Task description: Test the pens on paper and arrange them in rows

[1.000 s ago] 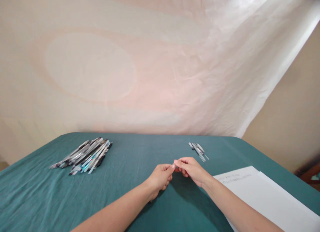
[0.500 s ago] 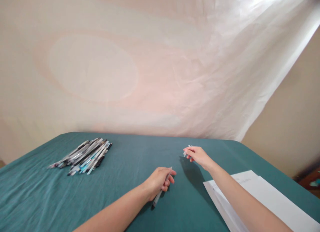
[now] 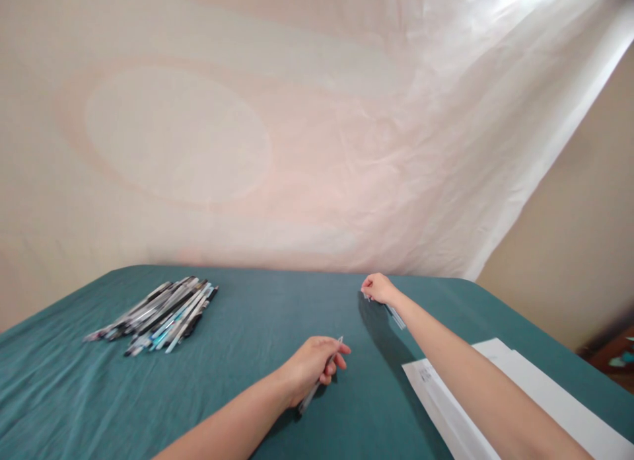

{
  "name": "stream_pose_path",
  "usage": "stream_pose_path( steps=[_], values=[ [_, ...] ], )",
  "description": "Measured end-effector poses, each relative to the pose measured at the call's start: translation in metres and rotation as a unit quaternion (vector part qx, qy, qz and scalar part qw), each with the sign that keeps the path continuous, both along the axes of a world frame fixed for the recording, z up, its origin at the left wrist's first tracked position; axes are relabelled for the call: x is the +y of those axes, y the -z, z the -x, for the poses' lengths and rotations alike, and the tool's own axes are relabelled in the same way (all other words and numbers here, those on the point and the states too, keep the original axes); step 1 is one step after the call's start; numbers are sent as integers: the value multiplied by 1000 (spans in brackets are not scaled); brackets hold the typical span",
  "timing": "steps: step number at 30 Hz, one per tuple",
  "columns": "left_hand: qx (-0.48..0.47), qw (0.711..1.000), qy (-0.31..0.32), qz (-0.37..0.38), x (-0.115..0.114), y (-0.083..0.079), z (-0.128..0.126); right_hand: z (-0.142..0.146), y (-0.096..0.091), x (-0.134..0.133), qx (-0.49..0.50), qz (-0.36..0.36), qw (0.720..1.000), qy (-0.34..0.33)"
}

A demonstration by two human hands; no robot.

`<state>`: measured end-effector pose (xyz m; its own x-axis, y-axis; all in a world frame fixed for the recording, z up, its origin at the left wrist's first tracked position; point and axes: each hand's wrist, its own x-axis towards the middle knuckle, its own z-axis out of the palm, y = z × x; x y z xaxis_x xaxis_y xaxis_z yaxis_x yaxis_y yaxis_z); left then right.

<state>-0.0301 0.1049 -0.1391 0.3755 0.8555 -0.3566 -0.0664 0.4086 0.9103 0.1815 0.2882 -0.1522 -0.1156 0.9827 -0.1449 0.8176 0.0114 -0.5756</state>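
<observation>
The left hand [image 3: 317, 369] is curled shut around a slim grey-and-clear plastic pen [image 3: 308, 399], pinched between thumb and fingers low over the teal cloth-covered surface [image 3: 247, 361]. The pen's long axis runs diagonally: one end pokes out past the fingertips, up and away from the person, and the other slants down below the palm toward the wrist. The right hand [image 3: 379, 289] is stretched further out, fingers bunched together at the far end of a small cluster of grey plastic pens [image 3: 396, 316], which trails back beside its wrist; whether it pinches anything I cannot tell. To do this well, the left grip probably wants to stay firm and near mid-barrel, so the pen does not swing. Far off the left hand's outer side lies a large heap of black, white and blue pens [image 3: 158, 313]; white paper sheets [image 3: 539, 394] lie under the right forearm.
</observation>
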Motion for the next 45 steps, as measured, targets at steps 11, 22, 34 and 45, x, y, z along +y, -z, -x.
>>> stream_pose_path(
  steps=[11, 22, 34, 45],
  values=[
    [-12, 1000, -3, 0, 0, 2, -1, -20, -13, -8, -62, -122, 988, -75],
    [-22, 1000, -7, 0, -1, 4, 1, -18, -5, -14, -92, -163, 976, -109],
    [-88, 995, -19, 45, 1, 2, 3, -15, -7, -22, -87, -184, 975, -85],
    [-328, 933, -143, 44, 14, 4, 12, 45, -27, -129, 93, -69, 974, -194]
  ],
)
